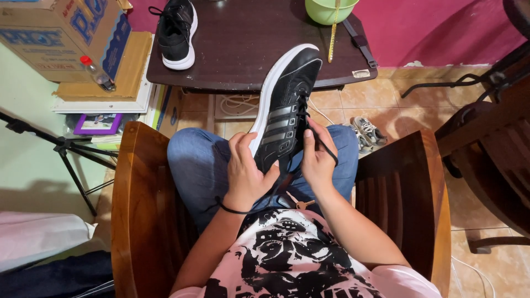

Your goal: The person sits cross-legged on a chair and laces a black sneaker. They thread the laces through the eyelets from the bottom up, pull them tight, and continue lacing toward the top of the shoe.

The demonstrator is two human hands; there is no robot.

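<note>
Even indoor light, sharp focus, no blur; soft glare on dark table (237,49) (upper centre), tripod (66,149) shadow at left, wide-angle edge bending.

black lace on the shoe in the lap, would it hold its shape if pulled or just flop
The thin black shoelace probably flops: it bends over the right hand and droops in a loose curve. The black sneaker with grey stripes and white sole seems light and fairly stiff, since the left hand props it upright by the sole edge without it sagging.
</note>
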